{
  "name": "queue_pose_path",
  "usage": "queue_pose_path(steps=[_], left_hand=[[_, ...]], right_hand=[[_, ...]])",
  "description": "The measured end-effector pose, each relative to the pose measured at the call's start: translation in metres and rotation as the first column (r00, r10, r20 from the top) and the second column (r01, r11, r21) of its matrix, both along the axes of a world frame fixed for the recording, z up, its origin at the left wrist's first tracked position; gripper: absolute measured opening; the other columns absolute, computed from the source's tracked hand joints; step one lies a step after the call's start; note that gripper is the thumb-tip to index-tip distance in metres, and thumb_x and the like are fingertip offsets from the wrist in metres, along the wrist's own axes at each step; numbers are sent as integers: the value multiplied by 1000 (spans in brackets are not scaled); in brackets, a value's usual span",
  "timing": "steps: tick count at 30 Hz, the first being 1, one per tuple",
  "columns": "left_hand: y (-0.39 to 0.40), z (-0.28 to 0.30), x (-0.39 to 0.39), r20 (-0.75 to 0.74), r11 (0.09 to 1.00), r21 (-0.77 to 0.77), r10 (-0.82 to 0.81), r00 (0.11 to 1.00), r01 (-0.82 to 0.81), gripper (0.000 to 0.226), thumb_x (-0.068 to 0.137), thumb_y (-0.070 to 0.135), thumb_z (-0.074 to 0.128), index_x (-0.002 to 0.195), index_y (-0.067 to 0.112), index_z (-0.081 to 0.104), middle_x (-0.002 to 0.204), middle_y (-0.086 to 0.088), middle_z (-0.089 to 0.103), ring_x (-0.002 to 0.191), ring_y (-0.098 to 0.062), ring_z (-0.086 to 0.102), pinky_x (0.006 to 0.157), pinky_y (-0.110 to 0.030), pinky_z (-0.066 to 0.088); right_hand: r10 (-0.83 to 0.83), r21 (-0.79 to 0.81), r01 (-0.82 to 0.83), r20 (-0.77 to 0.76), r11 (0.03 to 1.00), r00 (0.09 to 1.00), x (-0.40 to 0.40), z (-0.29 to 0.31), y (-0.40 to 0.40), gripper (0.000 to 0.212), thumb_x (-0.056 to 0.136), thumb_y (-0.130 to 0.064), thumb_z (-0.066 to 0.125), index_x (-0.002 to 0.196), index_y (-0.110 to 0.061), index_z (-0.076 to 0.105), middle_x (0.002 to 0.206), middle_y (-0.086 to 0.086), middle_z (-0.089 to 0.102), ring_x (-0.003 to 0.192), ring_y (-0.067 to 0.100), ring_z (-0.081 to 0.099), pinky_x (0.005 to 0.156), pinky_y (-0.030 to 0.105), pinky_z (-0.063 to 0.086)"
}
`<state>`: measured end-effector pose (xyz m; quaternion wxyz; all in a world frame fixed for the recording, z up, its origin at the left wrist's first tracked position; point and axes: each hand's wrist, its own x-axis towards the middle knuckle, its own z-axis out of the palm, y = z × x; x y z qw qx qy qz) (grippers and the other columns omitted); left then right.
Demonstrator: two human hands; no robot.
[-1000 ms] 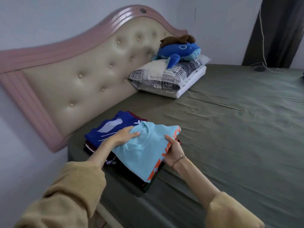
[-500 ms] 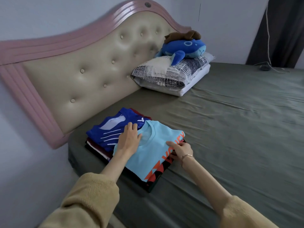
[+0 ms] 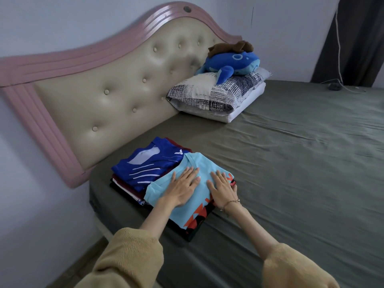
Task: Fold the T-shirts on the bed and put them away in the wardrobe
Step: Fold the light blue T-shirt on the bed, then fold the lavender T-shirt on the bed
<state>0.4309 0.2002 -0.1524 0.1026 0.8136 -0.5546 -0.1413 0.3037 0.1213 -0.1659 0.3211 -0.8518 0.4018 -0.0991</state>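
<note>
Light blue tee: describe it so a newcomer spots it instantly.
Start at the pink headboard; two folded stacks lie on the bed below it. The light blue tee tops the nearer stack, under both flat hands, with orange print, unlike the royal blue tee beside it.

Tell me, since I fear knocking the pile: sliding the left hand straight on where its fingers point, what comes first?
Probably the light blue shirt's collar, then bare sheet; the left hand points just past the dark blue shirt.
</note>
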Motion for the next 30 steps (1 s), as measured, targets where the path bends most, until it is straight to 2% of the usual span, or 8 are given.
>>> queue_pose_path(steps=[3, 6, 9, 13, 16, 20, 24, 30], left_hand=[[0, 6, -3, -11, 999, -32, 29, 1000, -29, 51, 103, 38, 12, 152, 24, 2, 159, 5, -1, 145, -6, -7, 116, -39, -11], [-3, 19, -13, -40, 993, -109, 48, 998, -52, 51, 104, 37, 15, 152, 22, 7, 160, 4, 3, 146, -6, -2, 116, -36, -8], [-7, 36, -35, -147, 982, -171, 48, 988, -73, 52, 103, 39, 18, 152, 21, 15, 159, 4, 10, 146, -9, 7, 117, -32, 4], [-16, 56, -80, -263, 974, -217, 8, 965, -67, 52, 102, 43, 22, 149, 21, 26, 154, 2, 28, 142, -15, 24, 113, -30, 18], [-30, 63, -126, -313, 976, -216, -39, 949, -31, 49, 103, 39, 27, 148, 20, 28, 147, -4, 40, 137, -20, 33, 111, -31, 25], [-59, 60, -219, -342, 974, -209, -158, 926, 89, 45, 102, 28, 37, 144, 13, 33, 137, -15, 51, 129, -25, 44, 100, -25, 31], [-81, 46, -311, -366, 959, -158, -277, 888, 234, 46, 101, 23, 41, 144, 11, 32, 126, -16, 58, 121, -27, 51, 92, -24, 33], [-117, 20, -477, -320, 837, -54, -531, 785, 544, 46, 96, 17, 49, 140, 11, 36, 114, -18, 63, 108, -31, 58, 91, -32, 41]], right_hand=[[15, 8, -15, 4, 1000, 1000, -6, 8, -4, 53, 102, -35, 26, 150, -16, 13, 159, 0, 6, 146, 14, 0, 115, 46, 0], [14, 23, -15, 33, 1000, 999, -19, 18, -14, 51, 102, -30, 29, 148, -13, 19, 158, 1, 12, 146, 15, 7, 117, 44, 8], [-20, 22, 19, 46, 1000, 999, -42, 33, -23, 51, 101, -29, 34, 148, -14, 21, 158, 2, 13, 145, 18, 13, 116, 43, 14], [-51, -14, 52, 66, 999, 997, -96, 60, -29, 56, 97, -22, 45, 147, -10, 23, 154, 8, 25, 139, 26, 29, 111, 30, 24], [-82, -32, 84, 66, 996, 994, -151, 71, -31, 59, 93, -17, 53, 145, -7, 27, 149, 11, 34, 136, 24, 34, 103, 22, 25], [-187, -24, 187, 17, 982, 982, -259, 66, -37, 62, 88, -14, 62, 141, -5, 32, 145, 11, 39, 133, 22, 38, 102, 20, 26], [-322, -18, 321, -35, 947, 946, -367, 50, -39, 62, 84, -14, 67, 137, -6, 36, 139, 12, 43, 130, 22, 40, 101, 20, 27], [-573, -22, 573, -79, 819, 816, -548, 21, -28, 51, 84, -11, 63, 131, -5, 44, 133, 15, 47, 125, 24, 44, 98, 20, 29]])
